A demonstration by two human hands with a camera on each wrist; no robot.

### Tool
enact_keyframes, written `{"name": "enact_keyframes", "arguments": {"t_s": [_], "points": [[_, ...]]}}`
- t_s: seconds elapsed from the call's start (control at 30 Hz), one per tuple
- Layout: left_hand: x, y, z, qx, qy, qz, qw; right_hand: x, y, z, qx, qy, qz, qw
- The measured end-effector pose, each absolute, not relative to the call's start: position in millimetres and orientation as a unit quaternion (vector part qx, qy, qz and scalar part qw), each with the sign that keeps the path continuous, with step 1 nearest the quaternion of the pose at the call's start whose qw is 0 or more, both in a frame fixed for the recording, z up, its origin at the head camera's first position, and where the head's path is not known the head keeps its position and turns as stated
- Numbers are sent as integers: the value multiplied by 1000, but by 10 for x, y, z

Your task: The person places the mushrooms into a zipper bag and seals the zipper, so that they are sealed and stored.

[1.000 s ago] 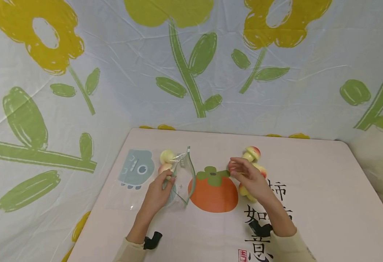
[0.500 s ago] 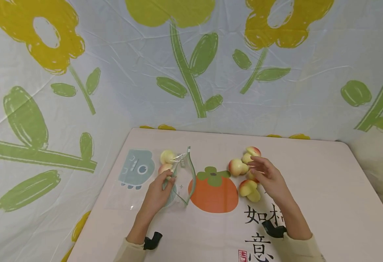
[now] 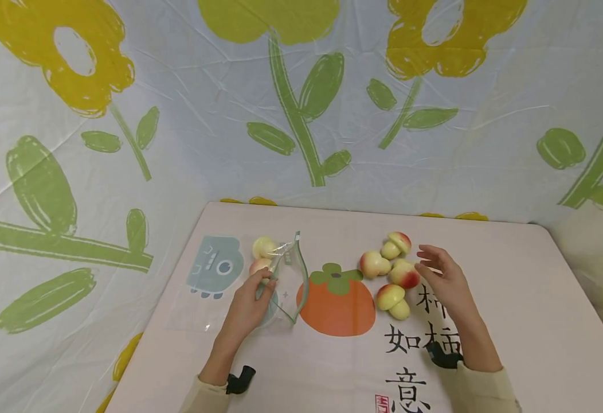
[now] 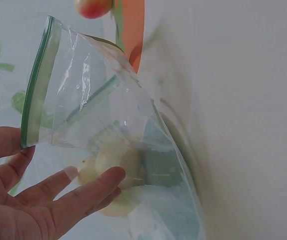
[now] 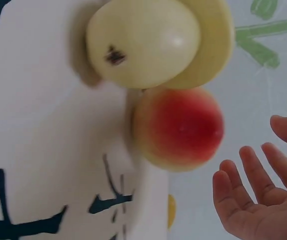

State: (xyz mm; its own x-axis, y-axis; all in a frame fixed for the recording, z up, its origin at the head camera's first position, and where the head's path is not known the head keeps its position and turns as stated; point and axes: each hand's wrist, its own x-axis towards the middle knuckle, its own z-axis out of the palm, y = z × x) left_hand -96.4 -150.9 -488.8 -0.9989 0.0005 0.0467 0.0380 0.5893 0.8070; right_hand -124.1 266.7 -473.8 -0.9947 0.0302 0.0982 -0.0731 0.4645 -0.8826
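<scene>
My left hand [image 3: 250,301] pinches the green zip edge of a clear zip bag [image 4: 88,100] between thumb and finger, and the bag's mouth gapes to the right. Inside the bag lie toy mushrooms [image 3: 264,247], partly hidden by film and fingers. On the table's right side several more mushrooms sit in a loose cluster, among them a red-tipped mushroom [image 3: 404,273] and a yellow-capped mushroom [image 3: 392,301]. Just right of that cluster hovers my right hand [image 3: 446,284], fingers loosely bent and holding nothing. In the right wrist view the red cap [image 5: 183,127] shows beside its fingers.
The pink table mat [image 3: 513,287] carries a printed orange persimmon [image 3: 337,310], a blue monster picture and black characters. A flower-printed cloth [image 3: 177,143] hangs behind the table and along its sides. Black straps sit at both wrists.
My right hand has drawn back to the right from over the mushrooms, uncovering the whole cluster. The left hand and the bag stay where they were.
</scene>
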Motion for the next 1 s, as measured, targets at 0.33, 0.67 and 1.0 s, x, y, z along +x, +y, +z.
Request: {"name": "enact_keyframes", "arguments": {"t_s": [0.33, 0.67, 1.0], "points": [[-962, -1513, -4886, -16, -892, -451, 23, -1314, 2761, -4922, -6, -849, 525, -64], [-961, -1513, -4890, -13, -891, -453, 20, -1340, 2750, -4995, 1, -845, 525, -97], [-966, -1512, -4888, -20, -890, -455, 26, -1345, 2780, -5086, -7, -817, 573, -63]]}}
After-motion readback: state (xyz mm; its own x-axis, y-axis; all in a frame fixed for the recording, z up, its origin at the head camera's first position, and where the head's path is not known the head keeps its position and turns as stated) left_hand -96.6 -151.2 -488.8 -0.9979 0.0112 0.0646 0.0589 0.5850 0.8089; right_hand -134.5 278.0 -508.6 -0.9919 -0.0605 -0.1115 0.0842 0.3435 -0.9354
